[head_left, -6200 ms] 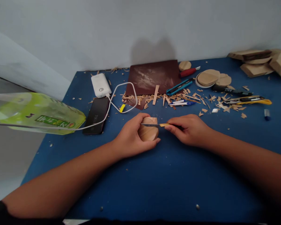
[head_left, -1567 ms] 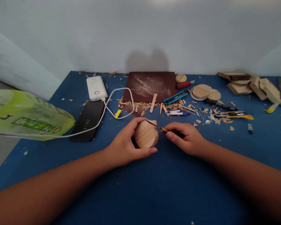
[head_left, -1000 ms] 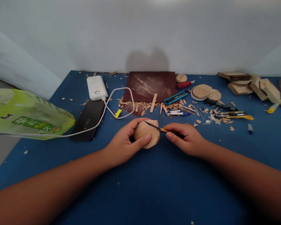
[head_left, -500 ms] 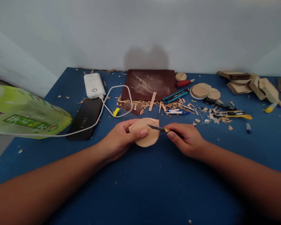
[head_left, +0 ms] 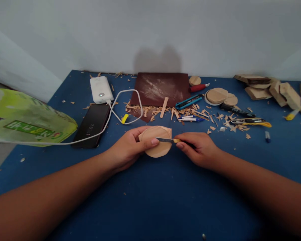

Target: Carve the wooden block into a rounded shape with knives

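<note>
Both my arms reach in from the lower corners and angle toward each other, bringing my hands close together over the tabletop (head_left: 150, 204). My left hand (head_left: 129, 147) grips the disc (head_left: 157, 151) by its left side, thumb lying on the upper face, fingers mostly hidden behind. My right hand (head_left: 201, 149) is closed round the knife (head_left: 165, 140), thumb toward me, blade pointing left. The disc lies between my two hands, its face tilted toward me; its far side has squarish corners, its near edge is round. The blade crosses the face, its tip at my left thumb; I can't tell whether it touches the thumb or bites the wood. Beyond lie shavings (head_left: 153, 110), with the cutter (head_left: 189, 101) and pen (head_left: 194, 119) beside them, and the brown sheet (head_left: 158, 88) behind. The phone (head_left: 90, 129) is off to my left, the wood blocks (head_left: 277, 92) far right.
</note>
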`<state>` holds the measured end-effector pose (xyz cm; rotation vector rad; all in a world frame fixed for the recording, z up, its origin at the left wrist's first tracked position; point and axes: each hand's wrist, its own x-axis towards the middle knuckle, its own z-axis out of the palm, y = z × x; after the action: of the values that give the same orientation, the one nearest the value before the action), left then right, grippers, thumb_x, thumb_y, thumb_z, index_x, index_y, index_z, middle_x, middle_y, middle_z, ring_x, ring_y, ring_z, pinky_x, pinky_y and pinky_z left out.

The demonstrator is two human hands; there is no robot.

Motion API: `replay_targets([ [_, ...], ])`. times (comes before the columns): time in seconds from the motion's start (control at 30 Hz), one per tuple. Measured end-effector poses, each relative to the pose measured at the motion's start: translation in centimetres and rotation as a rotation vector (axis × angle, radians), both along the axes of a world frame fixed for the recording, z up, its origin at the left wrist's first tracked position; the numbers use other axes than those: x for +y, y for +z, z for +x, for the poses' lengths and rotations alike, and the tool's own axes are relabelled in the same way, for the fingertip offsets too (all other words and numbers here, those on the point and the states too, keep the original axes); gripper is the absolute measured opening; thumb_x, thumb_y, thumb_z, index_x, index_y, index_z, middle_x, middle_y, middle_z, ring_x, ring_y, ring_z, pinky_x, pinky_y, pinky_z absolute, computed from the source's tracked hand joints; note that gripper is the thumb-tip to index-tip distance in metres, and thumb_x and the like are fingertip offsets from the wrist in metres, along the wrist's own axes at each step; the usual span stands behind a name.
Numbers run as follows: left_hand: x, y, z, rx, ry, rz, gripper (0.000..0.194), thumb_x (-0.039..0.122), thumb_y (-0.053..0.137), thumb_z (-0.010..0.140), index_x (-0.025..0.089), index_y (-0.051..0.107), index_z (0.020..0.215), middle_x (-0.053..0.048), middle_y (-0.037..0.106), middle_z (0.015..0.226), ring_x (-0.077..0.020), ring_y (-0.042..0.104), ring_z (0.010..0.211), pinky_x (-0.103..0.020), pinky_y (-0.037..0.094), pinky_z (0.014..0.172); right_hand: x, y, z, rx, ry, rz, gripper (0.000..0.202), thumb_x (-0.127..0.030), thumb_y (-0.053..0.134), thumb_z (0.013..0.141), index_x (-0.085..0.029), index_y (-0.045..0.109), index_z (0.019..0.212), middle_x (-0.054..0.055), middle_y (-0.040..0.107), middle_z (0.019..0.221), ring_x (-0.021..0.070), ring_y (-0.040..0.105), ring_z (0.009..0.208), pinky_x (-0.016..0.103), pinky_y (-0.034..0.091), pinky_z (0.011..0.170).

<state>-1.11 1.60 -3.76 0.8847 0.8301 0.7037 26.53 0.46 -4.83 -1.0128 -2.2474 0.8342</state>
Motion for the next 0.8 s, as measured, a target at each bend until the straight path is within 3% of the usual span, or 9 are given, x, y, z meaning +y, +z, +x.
replay_targets([
  [0.2,-0.04,0.31,0.1,0.07,0.013,0.013,0.058,0.039,0.095,0.076,0.018,0.077,0.127,-0.014,0.082,0.118,-0.0318,0.078,0.106,-0.041,0.063,0.094,-0.17,0.08,0.1,-0.013,0.0,0.02,0.025,-0.037,0.055,0.11,-0.025,0.076,0.11,0.003,0.077,0.089,0.0152,0.068,0.075,0.026,0.048,0.07],
  [0.43,-0.08,0.16,-0.14,0.06,-0.021,0.014,0.054,0.037,0.094,0.079,0.02,0.077,0.128,-0.011,0.082,0.119,-0.023,0.077,0.098,-0.029,0.06,0.086,-0.6,0.13,-0.1,-0.027,-0.031,0.076,0.024,-0.036,0.055,0.11,-0.024,0.076,0.11,0.003,0.078,0.091,0.0145,0.069,0.076,0.025,0.047,0.071],
  [0.67,-0.01,-0.05,-0.2,0.09,-0.074,0.024,0.053,0.036,0.09,0.086,0.02,0.074,0.133,-0.01,0.081,0.122,-0.0227,0.075,0.108,-0.027,0.057,0.093,-0.21,-0.03,-0.18,-0.039,-0.062,0.088,0.027,-0.037,0.055,0.11,-0.023,0.077,0.103,0.001,0.075,0.083,0.0135,0.067,0.071,0.024,0.045,0.068],
  [0.8,0.11,-0.16,0.01,0.009,-0.029,-0.011,0.05,0.032,0.091,0.084,0.02,0.077,0.13,-0.01,0.082,0.118,-0.0214,0.076,0.104,-0.027,0.058,0.092,0.01,-0.2,-0.13,-0.015,-0.065,0.1,0.027,-0.038,0.056,0.11,-0.023,0.077,0.103,0.001,0.076,0.085,0.0134,0.068,0.073,0.023,0.046,0.069],
])
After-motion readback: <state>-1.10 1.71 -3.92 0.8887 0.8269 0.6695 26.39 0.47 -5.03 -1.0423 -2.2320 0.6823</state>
